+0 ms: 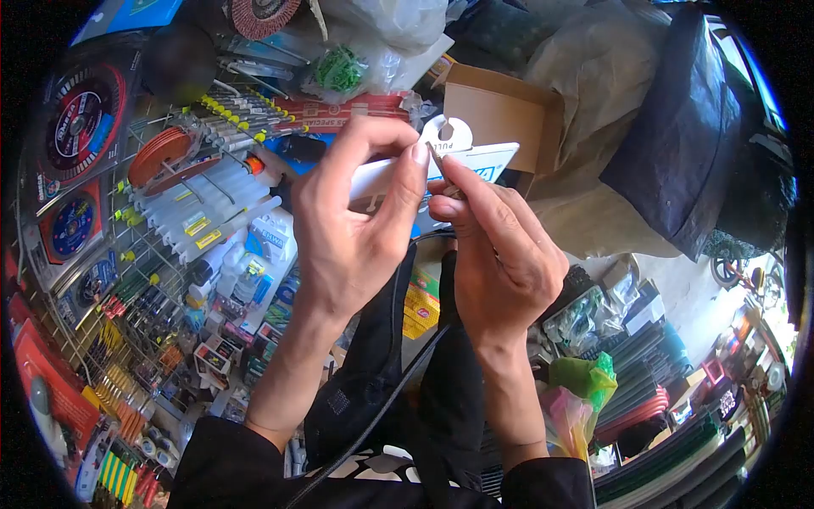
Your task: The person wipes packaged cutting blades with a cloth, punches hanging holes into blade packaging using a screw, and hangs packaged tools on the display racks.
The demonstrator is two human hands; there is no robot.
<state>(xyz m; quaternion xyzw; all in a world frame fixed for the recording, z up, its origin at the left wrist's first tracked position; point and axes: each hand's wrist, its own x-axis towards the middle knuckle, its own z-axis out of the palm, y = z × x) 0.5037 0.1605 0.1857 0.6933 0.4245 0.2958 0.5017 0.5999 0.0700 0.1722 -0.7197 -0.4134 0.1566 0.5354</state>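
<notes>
My left hand is closed on a white flat box with blue print, gripping it between thumb and fingers. A white hang tab with a hooked hole and the word PULL stands up from its top edge. Close beside it, my right hand pinches a small, thin, dark piece between thumb and forefinger. Its tip points at the base of the tab; I cannot make out its kind. The fingers hide part of the box's front.
On the left, a wire rack carries cutting discs, drill bits and packaged hardware. Behind my hands stands an open cardboard box. A dark plastic bag hangs at the right. Several long tubes lie at the lower right.
</notes>
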